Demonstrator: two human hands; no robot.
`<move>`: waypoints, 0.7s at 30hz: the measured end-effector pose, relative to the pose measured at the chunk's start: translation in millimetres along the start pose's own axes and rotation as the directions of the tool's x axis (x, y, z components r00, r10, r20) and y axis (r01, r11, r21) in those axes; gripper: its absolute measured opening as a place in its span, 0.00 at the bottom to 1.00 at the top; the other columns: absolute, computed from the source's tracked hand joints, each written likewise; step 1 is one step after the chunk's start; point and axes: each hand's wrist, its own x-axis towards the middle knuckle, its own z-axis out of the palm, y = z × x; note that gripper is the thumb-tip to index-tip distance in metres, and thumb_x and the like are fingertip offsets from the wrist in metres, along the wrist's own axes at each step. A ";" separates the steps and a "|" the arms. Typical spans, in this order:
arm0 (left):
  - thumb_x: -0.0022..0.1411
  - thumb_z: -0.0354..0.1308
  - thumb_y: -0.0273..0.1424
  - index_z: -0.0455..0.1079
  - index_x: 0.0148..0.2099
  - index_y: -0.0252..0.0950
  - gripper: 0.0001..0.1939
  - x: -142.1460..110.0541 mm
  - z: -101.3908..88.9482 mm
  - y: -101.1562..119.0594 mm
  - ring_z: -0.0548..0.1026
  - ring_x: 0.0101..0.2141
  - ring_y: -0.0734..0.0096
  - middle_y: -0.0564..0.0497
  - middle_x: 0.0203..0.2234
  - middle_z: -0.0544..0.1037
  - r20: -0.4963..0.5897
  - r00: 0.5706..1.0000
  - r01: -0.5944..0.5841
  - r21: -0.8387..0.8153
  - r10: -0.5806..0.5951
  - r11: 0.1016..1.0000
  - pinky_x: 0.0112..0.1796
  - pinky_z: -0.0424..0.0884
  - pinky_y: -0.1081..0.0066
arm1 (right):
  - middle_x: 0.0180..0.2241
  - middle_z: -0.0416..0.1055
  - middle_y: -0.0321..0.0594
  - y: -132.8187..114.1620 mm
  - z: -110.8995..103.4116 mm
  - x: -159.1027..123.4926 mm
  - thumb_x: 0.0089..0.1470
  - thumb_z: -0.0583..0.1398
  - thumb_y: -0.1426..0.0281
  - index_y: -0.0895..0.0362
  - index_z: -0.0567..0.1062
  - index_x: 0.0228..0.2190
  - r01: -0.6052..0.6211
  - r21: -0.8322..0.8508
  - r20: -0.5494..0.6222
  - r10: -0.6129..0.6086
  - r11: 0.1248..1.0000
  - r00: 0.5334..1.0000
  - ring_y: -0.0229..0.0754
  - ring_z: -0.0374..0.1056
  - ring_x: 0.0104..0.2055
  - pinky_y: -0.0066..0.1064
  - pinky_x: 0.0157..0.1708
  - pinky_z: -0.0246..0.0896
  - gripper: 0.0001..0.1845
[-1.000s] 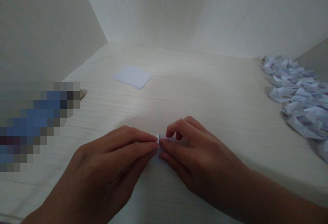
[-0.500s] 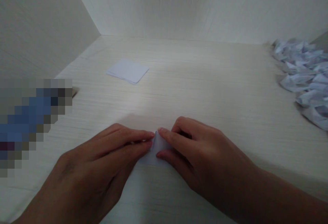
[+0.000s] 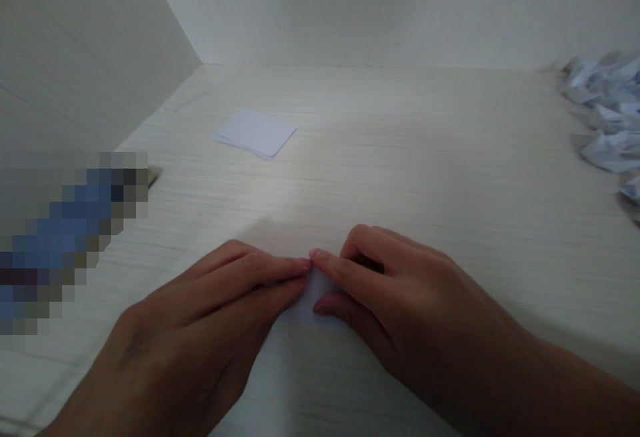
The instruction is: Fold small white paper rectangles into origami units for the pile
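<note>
A small white folded paper piece (image 3: 313, 294) lies on the pale wooden tabletop (image 3: 400, 157), near the front. My left hand (image 3: 200, 320) presses on its left side with fingers held together and flat. My right hand (image 3: 390, 304) meets it from the right, index finger and thumb pinching the paper while the other fingers curl. The fingertips of both hands touch over the paper, which they mostly hide.
A small stack of white paper sheets (image 3: 256, 132) lies at the back left. A heap of folded white paper pieces (image 3: 607, 114) sits at the right edge. Pale walls close off the left and back. A blurred blue patch (image 3: 60, 237) covers the left side.
My hands stay on the paper, the fingers pressing it flatter. The view has drifted left, so the heap at the right shows less.
</note>
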 end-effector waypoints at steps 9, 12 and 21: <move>0.70 0.54 0.22 0.74 0.60 0.50 0.23 1.3 5.0 -0.9 0.81 0.48 0.65 0.53 0.50 0.82 -0.017 0.999 -0.030 0.012 0.030 0.999 0.48 0.83 0.67 | 0.30 0.73 0.39 -0.7 0.5 1.6 0.67 0.60 0.72 0.56 0.78 0.35 0.002 -0.001 0.003 -0.002 1.000 1.000 0.39 0.65 0.27 0.32 0.27 0.58 0.07; 0.70 0.55 0.21 0.74 0.60 0.49 0.23 1.5 4.9 -1.8 0.80 0.48 0.66 0.53 0.50 0.82 -0.010 0.999 -0.031 0.013 0.031 0.999 0.48 0.82 0.68 | 0.30 0.72 0.38 -0.4 -0.3 1.0 0.67 0.60 0.73 0.56 0.78 0.36 0.004 -0.003 0.016 -0.004 1.000 1.000 0.38 0.64 0.27 0.31 0.27 0.56 0.07; 0.70 0.54 0.20 0.75 0.59 0.45 0.21 2.4 2.2 -0.2 0.80 0.47 0.68 0.53 0.49 0.82 -0.019 0.998 -0.056 -0.004 0.055 0.998 0.48 0.81 0.71 | 0.31 0.73 0.38 -1.3 -3.3 0.7 0.67 0.59 0.74 0.56 0.79 0.37 -0.028 0.002 0.074 0.028 1.000 0.997 0.39 0.64 0.29 0.30 0.28 0.56 0.08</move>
